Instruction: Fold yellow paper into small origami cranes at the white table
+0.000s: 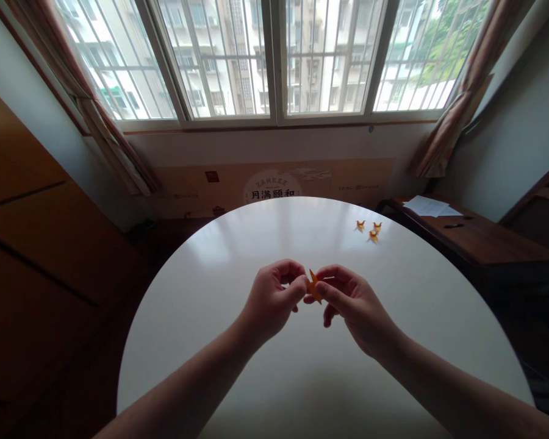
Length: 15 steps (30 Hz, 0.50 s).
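Between my two hands, above the middle of the white table, is a small piece of folded orange paper (315, 289) with pointed ends. My left hand (280, 294) pinches its left side between thumb and fingers. From the right, my right hand (345, 294) grips it with the thumb pressed on its near face. The fingertips cover part of the paper, so its full shape is hidden. Farther back on the right of the table stand three small orange folded-paper figures (373, 235) with upturned points, close together.
The round white table (201, 341) fills the middle. A dark wooden side table (498, 241) with white paper sheets (432, 206) stands at the right. Behind are a printed cardboard panel (183, 183) and barred windows with curtains (466, 110). A wooden cabinet (36, 256) is at the left.
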Motion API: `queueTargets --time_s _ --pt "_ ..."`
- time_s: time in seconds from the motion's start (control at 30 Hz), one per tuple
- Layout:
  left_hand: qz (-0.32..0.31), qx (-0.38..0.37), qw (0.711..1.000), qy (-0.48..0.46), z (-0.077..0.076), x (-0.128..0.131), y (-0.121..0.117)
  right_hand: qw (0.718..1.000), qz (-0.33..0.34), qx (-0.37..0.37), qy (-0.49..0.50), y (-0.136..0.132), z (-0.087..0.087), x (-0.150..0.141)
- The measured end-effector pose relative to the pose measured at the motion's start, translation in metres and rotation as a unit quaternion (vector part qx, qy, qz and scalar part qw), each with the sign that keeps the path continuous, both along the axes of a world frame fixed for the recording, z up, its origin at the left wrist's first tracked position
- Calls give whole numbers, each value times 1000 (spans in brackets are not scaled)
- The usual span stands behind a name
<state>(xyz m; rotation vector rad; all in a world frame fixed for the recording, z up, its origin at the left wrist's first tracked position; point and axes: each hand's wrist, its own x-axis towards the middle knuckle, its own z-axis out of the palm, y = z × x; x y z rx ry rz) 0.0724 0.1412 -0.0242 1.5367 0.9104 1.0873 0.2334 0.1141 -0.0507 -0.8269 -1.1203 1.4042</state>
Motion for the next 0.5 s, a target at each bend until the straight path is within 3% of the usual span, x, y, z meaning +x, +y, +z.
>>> queueTargets --time_s 0.23,0.37,0.5 --pt "-9 6 1000 -7 5 -2 1 1000 4 -16 2 0 0 1" --pt "36 -9 998 -55 8 -4 4 998 -14 -46 28 2 5 5" --pt "57 11 998 -34 7 -6 6 998 -16 -48 44 4 9 7"
